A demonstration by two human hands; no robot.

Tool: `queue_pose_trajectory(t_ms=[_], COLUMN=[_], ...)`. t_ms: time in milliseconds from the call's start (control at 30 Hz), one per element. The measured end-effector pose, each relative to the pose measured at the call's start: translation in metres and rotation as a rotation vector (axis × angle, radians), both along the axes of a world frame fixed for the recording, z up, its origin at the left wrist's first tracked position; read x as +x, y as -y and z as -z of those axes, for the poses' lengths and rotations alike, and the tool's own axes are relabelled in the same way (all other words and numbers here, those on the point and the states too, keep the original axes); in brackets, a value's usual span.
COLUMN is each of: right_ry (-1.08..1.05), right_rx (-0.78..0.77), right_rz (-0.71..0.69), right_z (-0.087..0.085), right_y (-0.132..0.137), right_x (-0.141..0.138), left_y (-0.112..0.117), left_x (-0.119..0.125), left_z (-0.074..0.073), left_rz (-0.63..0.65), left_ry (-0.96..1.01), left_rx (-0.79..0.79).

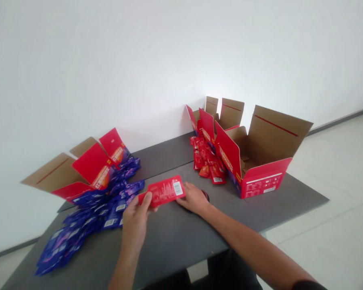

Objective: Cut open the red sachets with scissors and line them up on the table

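Left hand (136,215) and right hand (193,198) pinch opposite ends of red packet (165,190); long axis left-right, right end slightly raised, barcode rightward.

Dark grey tabletop (181,241), pretty cluttered: blue sachets (87,217) heaped along the left edge beside an open red carton (87,171), loose red sachets (207,163) at the far edge, more open red boxes (260,165) by the far right corner.

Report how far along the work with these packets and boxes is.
Done: blue packets lie heaped by the left box, and a smaller pile of red packets sits by the right boxes. In hand: the left hand and right hand hold one red packet over the table. Left: the front right box looks empty where its inside shows; both piles lie outside the boxes.
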State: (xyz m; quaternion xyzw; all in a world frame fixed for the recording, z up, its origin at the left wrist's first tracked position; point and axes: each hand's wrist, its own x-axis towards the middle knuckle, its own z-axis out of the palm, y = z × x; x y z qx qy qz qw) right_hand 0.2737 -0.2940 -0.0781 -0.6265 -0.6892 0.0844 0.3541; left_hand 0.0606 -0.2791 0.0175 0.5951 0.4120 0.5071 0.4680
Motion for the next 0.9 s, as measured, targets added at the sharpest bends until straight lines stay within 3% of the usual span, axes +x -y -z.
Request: queue_pose_trajectory(t_ms=[100, 267, 433, 567, 733, 900], right_ry=[0.046, 0.13, 0.173, 0.165, 0.109, 0.074], right_rx=[0.043, 0.088, 0.105, 0.079, 0.051, 0.02], right_rz=[-0.046, -0.173, -0.316, -0.345, -0.343, -0.355], right_z=[0.002, 0.007, 0.01, 0.015, 0.017, 0.016], right_y=[0.0, -0.008, -0.019, -0.027, -0.029, -0.029], right_x=[-0.008, -0.016, -0.019, -0.023, -0.028, -0.03], left_y=[-0.038, -0.101, -0.161, -0.197, -0.234, -0.256], left_x=[0.06, 0.132, 0.18, 0.218, 0.265, 0.303], left_z=[-0.009, -0.01, -0.007, -0.005, -0.004, -0.003], left_rz=[0.179, 0.317, 0.356, 0.393, 0.455, 0.514], left_ry=[0.17, 0.042, -0.225, -0.505, -0.86, -1.081], left_rx=[-0.141, -0.113, -0.006, 0.072, 0.139, 0.165])
